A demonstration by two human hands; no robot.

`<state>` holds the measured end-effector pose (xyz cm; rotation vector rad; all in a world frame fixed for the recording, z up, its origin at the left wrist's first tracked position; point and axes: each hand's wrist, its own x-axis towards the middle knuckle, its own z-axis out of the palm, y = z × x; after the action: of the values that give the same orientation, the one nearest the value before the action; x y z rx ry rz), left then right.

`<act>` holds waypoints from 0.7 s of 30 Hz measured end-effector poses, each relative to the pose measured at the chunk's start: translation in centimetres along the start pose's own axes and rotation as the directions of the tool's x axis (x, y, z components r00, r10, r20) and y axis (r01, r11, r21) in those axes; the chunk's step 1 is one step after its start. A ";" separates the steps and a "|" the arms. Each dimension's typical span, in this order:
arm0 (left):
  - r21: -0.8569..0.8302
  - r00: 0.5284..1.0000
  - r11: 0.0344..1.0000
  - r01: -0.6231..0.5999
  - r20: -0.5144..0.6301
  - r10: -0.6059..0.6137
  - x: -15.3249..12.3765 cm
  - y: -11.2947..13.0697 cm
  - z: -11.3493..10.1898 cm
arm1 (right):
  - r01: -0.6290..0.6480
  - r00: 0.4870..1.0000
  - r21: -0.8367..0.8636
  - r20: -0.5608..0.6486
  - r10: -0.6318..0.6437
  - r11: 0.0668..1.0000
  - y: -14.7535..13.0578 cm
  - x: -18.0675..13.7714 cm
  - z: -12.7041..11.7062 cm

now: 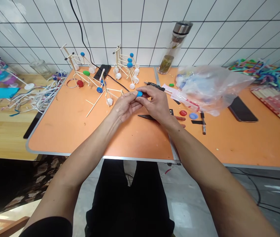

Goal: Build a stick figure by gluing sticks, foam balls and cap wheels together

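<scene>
Between the fingertips of both hands is a small blue bottle cap point(139, 94), partly covered by the fingers. My left hand point(126, 106) pinches it from the left, palm turned up. From the right, my right hand point(156, 102) grips it with thumb and fingers. Beneath my right hand lie pliers point(146, 117) with reddish handles, mostly hidden. Just left of my hands stands a small stick frame point(110, 90) with a white cap point(109, 101) on it. Past my right fingers lies a black pen-like tool point(156, 86).
Stick models with coloured caps point(80, 83) point(129, 65) stand at the back. A glass bottle point(169, 49), a plastic bag point(204, 87), a phone point(243, 109), a red cap point(183, 113), a blue cap point(193, 116) and a marker point(203, 123) are to the right. A cable point(82, 33) crosses the back.
</scene>
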<state>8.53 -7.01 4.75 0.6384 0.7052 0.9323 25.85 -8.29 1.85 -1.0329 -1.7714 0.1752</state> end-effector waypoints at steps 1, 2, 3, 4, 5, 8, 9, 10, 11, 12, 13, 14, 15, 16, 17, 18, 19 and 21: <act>0.008 1.000 1.000 0.003 0.001 -0.003 0.0 0.0 -0.1 | -0.011 1.000 -0.004 0.002 0.011 1.000 -0.1 0.0 0.0; 0.014 1.000 1.000 0.006 0.000 -0.006 0.0 0.0 -0.1 | -0.021 1.000 -0.006 0.001 0.021 1.000 -0.3 0.0 -0.1; 0.017 1.000 1.000 0.009 -0.004 -0.009 0.0 0.0 -0.1 | -0.030 1.000 -0.003 0.000 0.030 1.000 -0.4 0.0 -0.1; 0.017 1.000 1.000 0.011 -0.008 -0.011 -0.1 0.0 0.0 | -0.039 0.999 0.003 -0.005 0.039 0.999 -0.5 0.0 -0.1; 0.013 1.000 1.000 0.014 -0.009 -0.014 -0.1 0.0 0.0 | -0.048 0.999 0.012 -0.014 0.049 0.999 -0.6 0.1 -0.1; 0.003 1.000 1.000 0.020 0.009 -0.020 -0.2 0.0 0.3 | -0.079 0.995 0.020 -0.058 0.080 0.997 -0.7 0.1 0.0; 0.005 1.000 1.000 0.018 0.013 -0.018 -0.2 0.0 0.3 | -0.087 0.994 0.014 -0.066 0.087 0.996 -0.7 0.1 0.0; 0.009 1.000 1.000 0.016 0.012 -0.016 -0.2 0.0 0.3 | -0.090 0.994 0.007 -0.066 0.090 0.996 -0.8 0.2 0.0; 0.016 1.000 1.000 0.013 0.006 -0.013 -0.2 0.0 0.4 | -0.088 0.994 0.003 -0.057 0.088 0.996 -0.8 0.2 0.0; 0.022 1.000 1.000 0.012 -0.005 -0.011 -0.1 0.0 0.3 | -0.082 0.996 0.004 -0.044 0.082 0.997 -0.8 0.1 0.0; 0.028 1.000 1.000 0.014 -0.017 -0.013 -0.1 0.0 0.3 | -0.073 0.997 0.008 -0.032 0.074 0.997 -0.8 0.1 0.0; 0.033 0.999 0.999 0.018 -0.028 -0.017 -0.1 0.0 0.3 | -0.065 0.998 0.011 -0.025 0.065 0.998 -0.8 0.1 0.0; 0.035 0.999 0.999 0.023 -0.034 -0.022 0.0 0.0 0.2 | -0.058 0.998 0.012 -0.027 0.058 0.998 -0.8 0.1 0.0; 0.037 0.999 0.999 0.027 -0.034 -0.026 0.0 -0.1 0.2 | -0.053 0.998 0.010 -0.034 0.053 0.999 -0.8 0.1 0.1; 0.037 0.999 0.999 0.029 -0.029 -0.028 0.0 -0.2 0.2 | -0.053 0.998 0.005 -0.042 0.053 0.999 -0.7 0.0 0.1; 0.037 0.999 0.999 0.027 -0.025 -0.026 0.0 -0.2 0.2 | -0.055 0.997 -0.001 -0.051 0.055 0.998 -0.7 0.0 0.1; 0.037 0.999 0.999 0.023 -0.024 -0.022 0.0 -0.3 0.2 | -0.056 0.997 -0.006 -0.054 0.055 0.998 -0.7 0.0 0.1; 0.041 0.999 0.999 0.012 -0.037 -0.010 0.0 -0.3 0.1 | -0.053 0.998 -0.013 -0.042 0.052 0.999 -0.6 0.0 0.2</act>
<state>8.80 -7.14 4.59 0.6544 0.7614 0.9233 25.37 -8.63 2.13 -1.0866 -1.7108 0.1723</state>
